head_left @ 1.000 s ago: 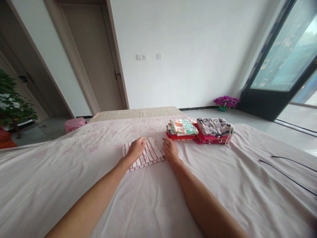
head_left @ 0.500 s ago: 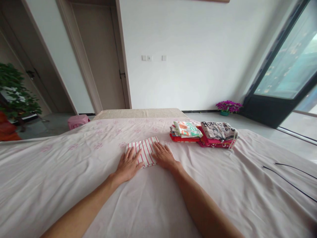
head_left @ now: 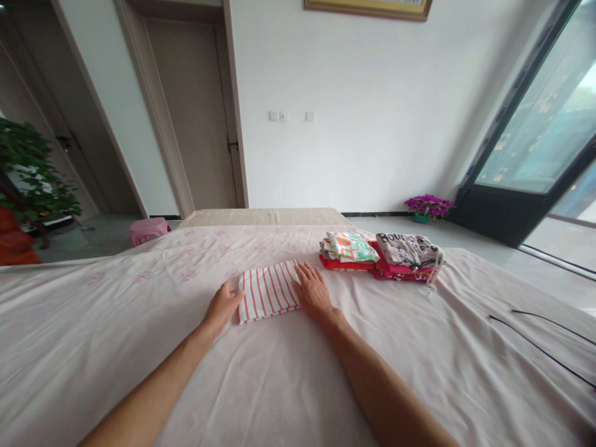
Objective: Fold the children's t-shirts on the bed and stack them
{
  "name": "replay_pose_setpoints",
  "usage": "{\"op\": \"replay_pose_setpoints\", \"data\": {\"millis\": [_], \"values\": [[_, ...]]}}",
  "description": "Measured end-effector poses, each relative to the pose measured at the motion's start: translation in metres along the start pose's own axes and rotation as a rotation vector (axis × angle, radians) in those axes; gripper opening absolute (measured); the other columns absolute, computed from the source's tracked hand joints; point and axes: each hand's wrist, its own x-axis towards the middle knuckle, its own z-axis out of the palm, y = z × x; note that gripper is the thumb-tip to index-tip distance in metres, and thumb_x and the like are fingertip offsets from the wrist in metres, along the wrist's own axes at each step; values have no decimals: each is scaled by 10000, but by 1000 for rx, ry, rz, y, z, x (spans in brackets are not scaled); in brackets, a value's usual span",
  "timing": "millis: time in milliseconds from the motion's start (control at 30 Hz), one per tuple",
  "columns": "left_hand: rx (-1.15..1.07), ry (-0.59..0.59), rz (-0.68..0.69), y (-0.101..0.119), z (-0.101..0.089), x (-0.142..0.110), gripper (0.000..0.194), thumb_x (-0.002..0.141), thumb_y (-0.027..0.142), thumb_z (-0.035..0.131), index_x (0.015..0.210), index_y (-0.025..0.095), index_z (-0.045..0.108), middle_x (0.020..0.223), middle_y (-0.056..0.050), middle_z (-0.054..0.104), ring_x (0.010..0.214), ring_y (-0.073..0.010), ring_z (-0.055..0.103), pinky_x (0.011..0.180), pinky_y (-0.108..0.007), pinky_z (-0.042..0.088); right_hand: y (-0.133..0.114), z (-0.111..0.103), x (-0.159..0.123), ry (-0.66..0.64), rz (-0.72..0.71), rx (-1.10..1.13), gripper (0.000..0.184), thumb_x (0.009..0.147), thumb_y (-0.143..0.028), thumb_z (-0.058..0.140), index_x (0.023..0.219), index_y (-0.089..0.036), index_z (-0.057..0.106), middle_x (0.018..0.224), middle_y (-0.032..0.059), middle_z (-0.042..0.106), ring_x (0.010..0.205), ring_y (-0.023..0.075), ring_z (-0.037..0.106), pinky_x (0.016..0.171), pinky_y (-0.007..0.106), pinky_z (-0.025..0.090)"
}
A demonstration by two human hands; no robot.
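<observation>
A folded white garment with red stripes [head_left: 270,290] lies flat in front of me on the pale bedsheet [head_left: 261,379]. My left hand [head_left: 225,305] is closed at its left edge, the thumb on top and the other fingers partly hidden by the edge. Flat against the right edge rests my right hand [head_left: 314,292], its fingers stretched out. Two stacks of folded clothes sit to the right: one topped by a white garment with orange and green print [head_left: 351,247], the other by a light printed garment [head_left: 407,249] with a hanging drawstring.
Two thin black cords [head_left: 535,344] lie at the right of the bed. Beyond it are a pink stool [head_left: 148,230], a leafy plant [head_left: 32,171], purple flowers in a pot [head_left: 428,207], a closed door [head_left: 190,118] and a dark-framed glass door [head_left: 521,167].
My left hand has slid off the top of the striped garment to its left edge and closed there. My right hand has shifted slightly outward. The view has tilted up a little.
</observation>
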Motion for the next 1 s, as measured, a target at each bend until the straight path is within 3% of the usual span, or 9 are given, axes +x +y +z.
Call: {"op": "replay_pose_setpoints", "data": {"millis": [67,167,267,400,533,700,833,1000], "values": [[-220,-74,-145,12,1,-1,384,665,392,751,932,152,616,849,-72,729,862,-229,698,739,-288,510,-9,-1,-1,-13,-111,-9,526,1004,-358,387,1499,-180,393,1578,106,340,1481,251,239,1214,490,125],[-309,-160,-229,25,5,-2,341,603,368,792,794,141,625,695,-48,706,647,-197,662,609,-279,491,-19,2,-2,-32,-222,-14,559,992,-376,433,1513,-182,374,1598,105,283,1497,255,189,1226,489,86],[-384,-203,-281,32,11,-2,301,579,330,789,755,134,644,668,-60,707,587,-187,638,556,-279,471,-25,6,-4,-100,-268,-2,535,989,-384,458,1481,-179,428,1566,113,354,1482,253,240,1227,489,95],[-483,-175,-296,29,11,-5,253,573,282,732,768,148,644,633,-31,686,561,-165,613,541,-264,452,-29,2,-7,-166,-278,8,509,1003,-431,426,1454,-198,467,1526,102,430,1452,245,315,1223,487,121],[-547,-126,-271,17,-14,-11,202,566,258,680,732,169,606,580,16,635,552,-135,582,540,-230,427,-36,-2,-12,-158,-330,21,525,1005,-435,415,1475,-203,436,1561,92,373,1470,236,272,1229,466,97],[-537,-179,-298,16,-47,-10,243,544,237,685,768,164,623,603,14,644,520,-126,558,505,-220,400,-50,5,-14,-186,-410,45,545,992,-453,446,1472,-193,442,1535,97,420,1448,240,320,1229,459,118],[-422,-204,-229,43,-44,-9,324,549,267,678,852,167,624,626,21,647,521,-130,563,504,-217,397,-56,7,-15,-209,-443,77,557,990,-481,448,1475,-207,439,1538,92,417,1458,242,297,1228,464,118],[-269,-236,-100,91,-12,-12,391,603,322,701,950,171,604,598,57,582,502,-113,529,506,-211,415,-48,6,-9,-248,-391,246,454,1024,-460,352,1384,-263,548,1450,40,538,1411,207,387,1197,422,224]]}}
